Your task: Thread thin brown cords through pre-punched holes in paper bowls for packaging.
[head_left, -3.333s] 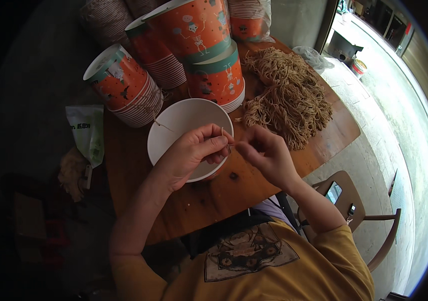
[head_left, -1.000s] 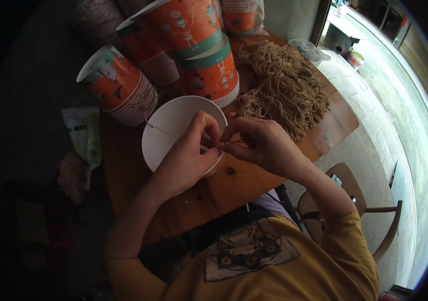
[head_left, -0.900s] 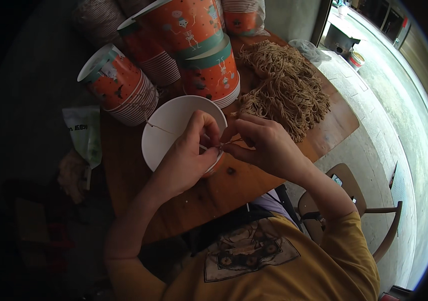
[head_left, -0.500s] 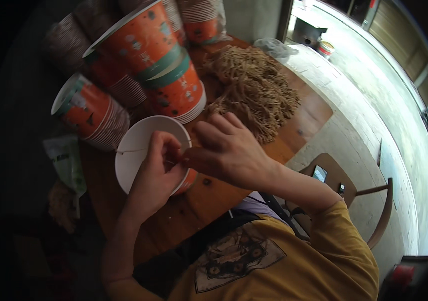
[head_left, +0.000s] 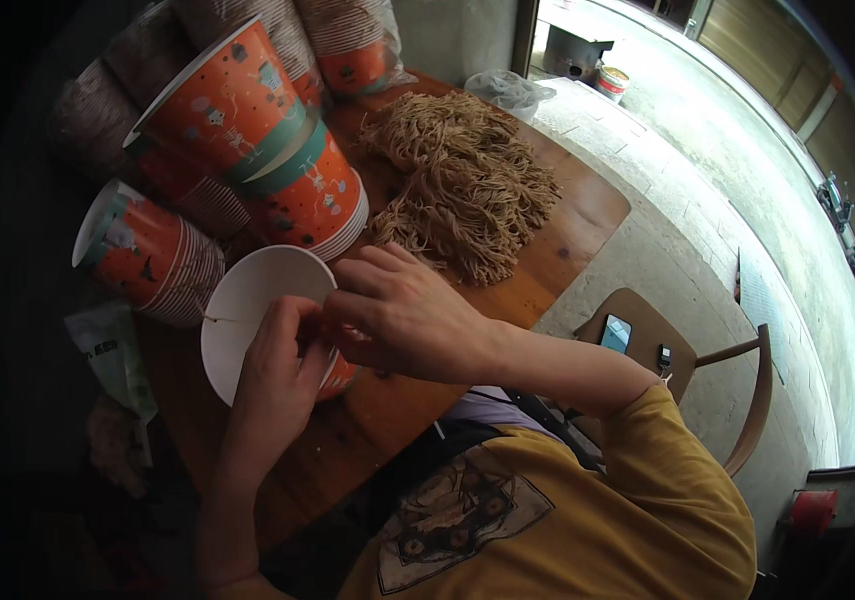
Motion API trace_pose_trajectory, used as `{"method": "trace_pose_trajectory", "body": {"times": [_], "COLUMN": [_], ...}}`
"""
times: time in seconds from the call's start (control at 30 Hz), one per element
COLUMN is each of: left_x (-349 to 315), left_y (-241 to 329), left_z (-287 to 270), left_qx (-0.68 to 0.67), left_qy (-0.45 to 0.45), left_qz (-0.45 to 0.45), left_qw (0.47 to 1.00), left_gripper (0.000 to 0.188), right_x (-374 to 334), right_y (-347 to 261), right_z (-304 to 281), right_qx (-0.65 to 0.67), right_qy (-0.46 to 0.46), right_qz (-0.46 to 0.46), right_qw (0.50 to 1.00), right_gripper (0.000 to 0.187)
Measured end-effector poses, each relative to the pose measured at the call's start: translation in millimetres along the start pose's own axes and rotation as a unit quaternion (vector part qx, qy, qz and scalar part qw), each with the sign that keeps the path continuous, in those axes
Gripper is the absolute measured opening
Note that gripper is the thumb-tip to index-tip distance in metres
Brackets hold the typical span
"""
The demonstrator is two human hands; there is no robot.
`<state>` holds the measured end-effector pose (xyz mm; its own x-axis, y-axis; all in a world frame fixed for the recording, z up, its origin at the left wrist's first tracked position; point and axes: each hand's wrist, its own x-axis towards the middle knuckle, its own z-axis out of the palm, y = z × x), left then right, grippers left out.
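Head view: your table bears orange stacked tubs at its far left, with a heap of tan string to their right, just beyond your right hand. One open tub, white inside, sits nearer you; your left hand overlaps its mouth, while the right is by its right rim. Fingers of both hands are bent, their tips drawn together near that rim; what lies between them is hidden, so you cannot tell whether either grips anything. One thin strand crosses the tub's left rim, left of your left hand.
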<state>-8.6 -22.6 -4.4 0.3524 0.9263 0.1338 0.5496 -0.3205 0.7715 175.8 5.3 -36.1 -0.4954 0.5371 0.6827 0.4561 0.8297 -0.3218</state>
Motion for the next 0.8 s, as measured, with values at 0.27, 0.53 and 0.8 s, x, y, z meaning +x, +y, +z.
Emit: {"method": "trace_pose_trajectory", "body": {"times": [0.27, 0.53, 0.8], "left_x": [2, -1, 1], "left_y": [0, -5, 5], "left_z": [0, 4, 0], "left_qx": [0.099, 0.037, 0.022], "left_qy": [0.033, 0.049, 0.024], "left_qz": [0.057, 0.002, -0.067], "left_qw": [0.993, 0.998, 0.997], "left_gripper": [0.011, 0.011, 0.008], "right_x": [1, 2, 3], "right_y": [3, 0, 0], "right_z": [-6, -4, -5], "right_qx": [0.068, 0.068, 0.061], "right_qy": [-0.002, -0.017, -0.011], "right_qz": [0.032, 0.045, 0.045], "right_qw": [0.997, 0.997, 0.997], "right_gripper": [0.014, 0.014, 0.015]}}
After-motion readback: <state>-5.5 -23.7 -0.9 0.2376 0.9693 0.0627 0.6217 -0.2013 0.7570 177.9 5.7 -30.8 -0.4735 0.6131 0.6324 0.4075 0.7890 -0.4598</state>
